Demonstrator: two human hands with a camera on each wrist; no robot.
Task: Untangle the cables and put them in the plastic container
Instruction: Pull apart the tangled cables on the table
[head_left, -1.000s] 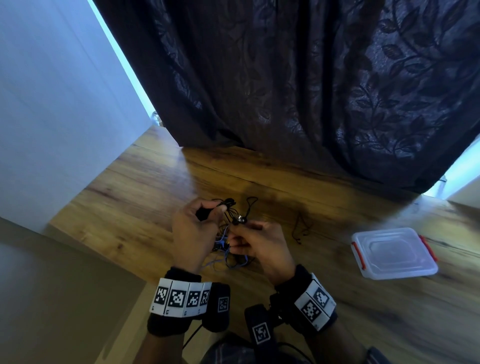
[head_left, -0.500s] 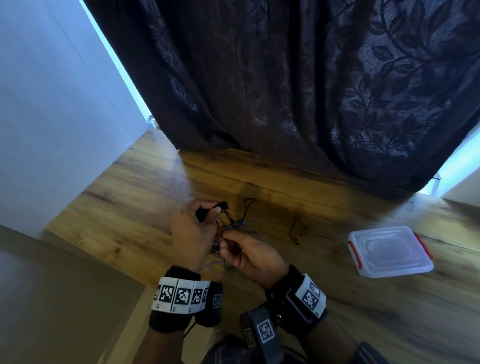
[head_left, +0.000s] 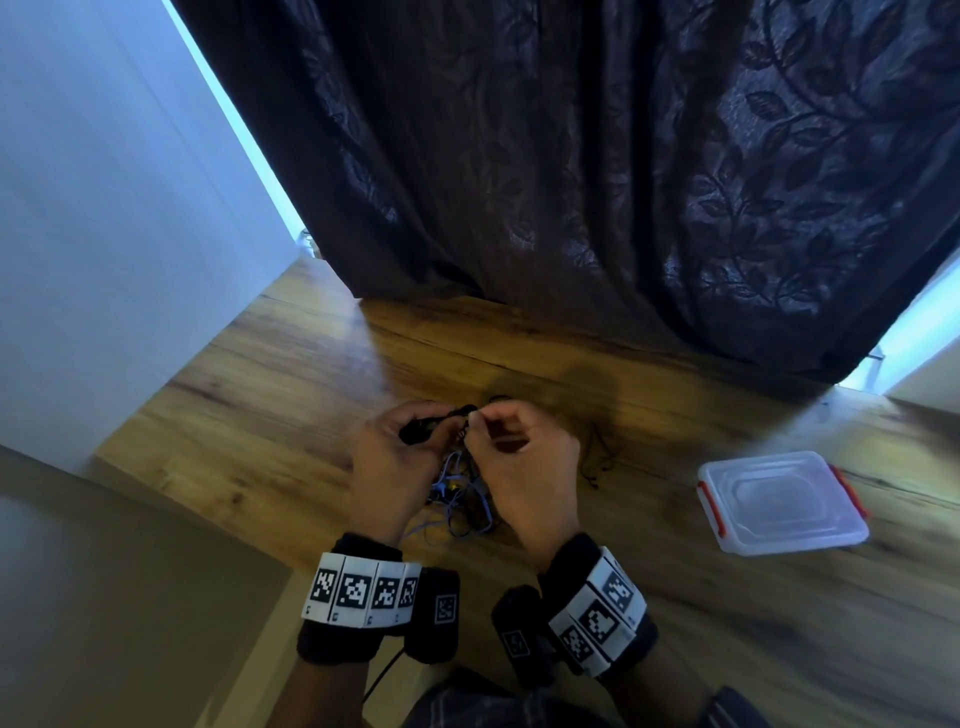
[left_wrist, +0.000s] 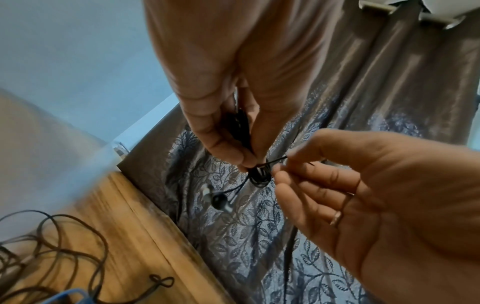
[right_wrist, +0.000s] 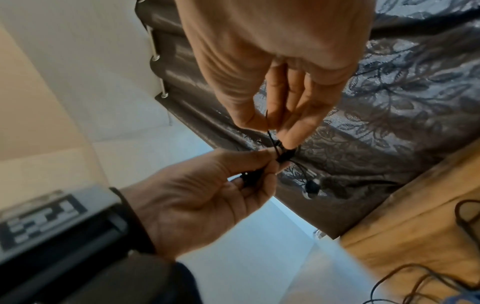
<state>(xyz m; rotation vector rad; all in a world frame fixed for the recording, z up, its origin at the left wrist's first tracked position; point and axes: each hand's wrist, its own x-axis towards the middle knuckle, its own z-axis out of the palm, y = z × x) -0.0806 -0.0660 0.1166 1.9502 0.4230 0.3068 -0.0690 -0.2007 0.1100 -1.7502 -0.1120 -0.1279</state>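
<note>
My left hand (head_left: 431, 421) pinches the thick black end of an earphone cable (left_wrist: 240, 127) above the wooden table (head_left: 260, 415). My right hand (head_left: 475, 415) meets it fingertip to fingertip and pinches a thin strand at a small black knot (left_wrist: 259, 173). An earbud (left_wrist: 219, 200) dangles just below the knot. Beneath both hands the tangle of blue and black cables (head_left: 457, 499) lies on the table. The clear plastic container (head_left: 779, 501), with red clips and its lid on, stands on the table to the right.
A separate black cable (head_left: 597, 457) lies on the table between my right hand and the container. A dark leaf-patterned curtain (head_left: 623, 182) hangs along the table's far edge. A white wall (head_left: 104, 208) borders the left side.
My right hand has come up from the tangle to the left hand's fingertips and now pinches the strand at the knot. The left hand keeps its hold.
</note>
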